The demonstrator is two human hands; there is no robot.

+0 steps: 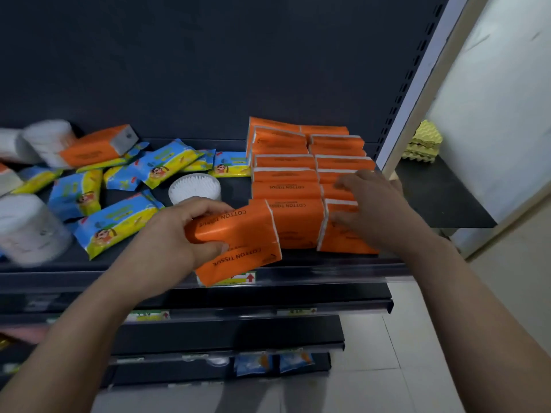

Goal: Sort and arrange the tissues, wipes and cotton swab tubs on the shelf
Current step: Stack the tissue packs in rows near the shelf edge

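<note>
Dark metal shelving fills the view, with a navy back panel and a black shelf at waist height, pale floor tiles below. The person's left hand grips an orange tissue pack by its left end, fingers curled over the top and thumb pressed to the near side. That pack is glossy orange film with "COTTON TISSUE" in dark letters on two faces and white tissue showing at its right end. It sits tilted at the shelf's front edge, just beside the nearest of the arranged packs.

Those arranged tissue packs stand in two neat columns running to the back on the shelf's right side, all the same orange with white ends. The right hand lies on the right column, fingers spread and fairly straight, holding nothing.

Left of the columns things are jumbled. Blue and yellow wipes packs with a cartoon figure lie at odd angles. A round cotton swab tub stands upright among them, white tips showing. Another tub lies on its side at the front left, blurred, and more sit at the back. A lone orange pack rests tilted on the wipes there.

A price label with a red arrow sits on the shelf edge under the held pack. Yellow egg trays are stacked on a side ledge to the right.
</note>
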